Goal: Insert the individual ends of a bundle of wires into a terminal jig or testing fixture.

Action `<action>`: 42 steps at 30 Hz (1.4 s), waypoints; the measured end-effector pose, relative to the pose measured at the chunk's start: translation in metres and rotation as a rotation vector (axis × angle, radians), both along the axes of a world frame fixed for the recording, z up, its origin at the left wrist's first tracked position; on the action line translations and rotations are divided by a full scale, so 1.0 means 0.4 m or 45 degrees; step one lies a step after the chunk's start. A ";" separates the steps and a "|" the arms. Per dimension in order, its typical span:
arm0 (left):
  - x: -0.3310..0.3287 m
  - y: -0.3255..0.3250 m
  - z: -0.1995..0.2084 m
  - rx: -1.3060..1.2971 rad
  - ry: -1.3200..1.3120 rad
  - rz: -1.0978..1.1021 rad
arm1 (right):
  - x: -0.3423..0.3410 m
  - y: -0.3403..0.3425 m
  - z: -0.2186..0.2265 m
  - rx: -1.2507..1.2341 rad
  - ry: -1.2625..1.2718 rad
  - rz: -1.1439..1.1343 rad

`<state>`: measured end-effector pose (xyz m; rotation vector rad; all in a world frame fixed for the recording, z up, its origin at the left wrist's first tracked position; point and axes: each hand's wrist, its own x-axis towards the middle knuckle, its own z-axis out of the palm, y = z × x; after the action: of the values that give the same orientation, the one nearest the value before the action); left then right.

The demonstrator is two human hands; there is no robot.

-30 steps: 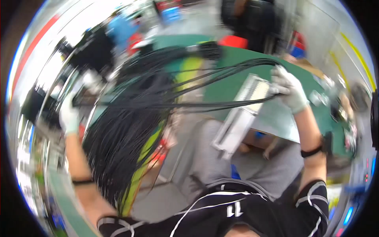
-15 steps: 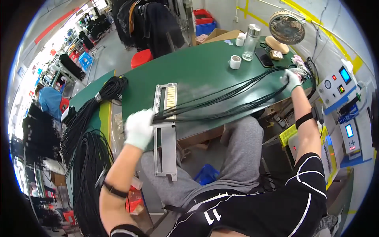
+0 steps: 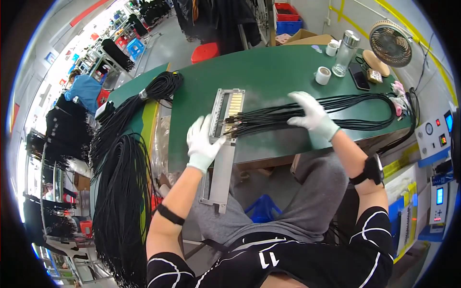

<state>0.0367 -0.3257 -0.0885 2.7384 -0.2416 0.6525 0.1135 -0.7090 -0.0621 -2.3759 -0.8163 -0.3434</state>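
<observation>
R end of green tbl [image 3: 201, 81]: clear glass bottle [image 3: 344, 60] w/ metal lid, blk phone [image 3: 359, 77] beside it, white roll [image 3: 322, 76] just L. Round fan [image 3: 390, 43] behind phone. Red stool [image 3: 205, 52] past far edge, dark clothes [image 3: 216, 19] hanging nr it. Red crate [image 3: 285, 9] atop blue crate [image 3: 289, 27]. Bkgd L: person in blue top [image 3: 82, 87], blue stool [image 3: 135, 48].

smooth metal fixture [image 3: 223, 175], plastic-looking cables [image 3: 269, 115], glossy tabletop [image 3: 269, 69], soft cloth trousers [image 3: 314, 194]

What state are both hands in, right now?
Left hand: open, fingers spread, beside the metal fixture.
Right hand: open, over the black cables.
</observation>
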 end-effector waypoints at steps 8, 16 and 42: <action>-0.144 0.017 -0.096 0.095 0.071 -0.052 | 0.028 0.309 -0.001 -0.505 0.289 0.117; -0.194 -0.074 -0.099 -0.127 -0.080 0.058 | 0.092 0.287 -0.048 0.136 0.056 -0.080; -0.029 -0.013 -0.041 -0.625 -0.184 -0.336 | -0.053 0.411 -0.027 0.085 0.224 0.481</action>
<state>0.0252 -0.3310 -0.1050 2.1498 -0.4071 0.7232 0.0923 -0.5444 -0.0729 -2.0966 -1.1222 -0.0070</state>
